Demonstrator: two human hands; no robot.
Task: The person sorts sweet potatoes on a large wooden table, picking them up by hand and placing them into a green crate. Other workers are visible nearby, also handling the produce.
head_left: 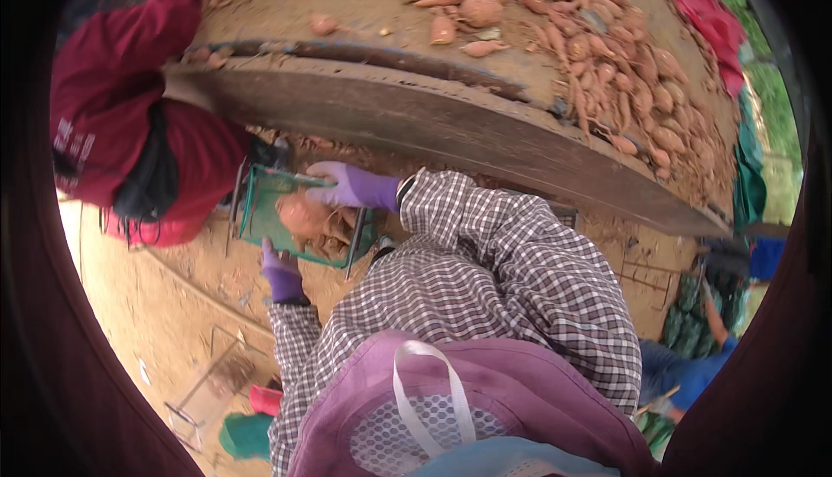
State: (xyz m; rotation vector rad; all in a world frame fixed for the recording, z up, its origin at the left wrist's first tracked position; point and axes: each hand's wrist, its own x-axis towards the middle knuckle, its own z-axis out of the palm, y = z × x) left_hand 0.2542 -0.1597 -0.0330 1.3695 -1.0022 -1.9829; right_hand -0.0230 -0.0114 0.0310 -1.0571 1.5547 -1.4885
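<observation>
Before me a green open-topped container (263, 217) hangs or sits between dark metal bars (356, 243). A large sweet potato (302, 214) lies in it, with smaller, root-like ones (331, 243) beside it. My right hand (348, 183), in a purple and pale glove, is closed around the container's far rim, over the sweet potatoes. At the near rim is my left hand (281, 275), gloved alike, its fingertips against or just beside the edge. Whether those fingers grip it is not clear.
A long raised wooden platform (390, 100) runs across the far side, bearing a heap of sweet potatoes (624, 80). A person in dark red (130, 100) sits close at left. Another metal frame (221, 373) stands lower left. A person in blue (702, 373) is at right.
</observation>
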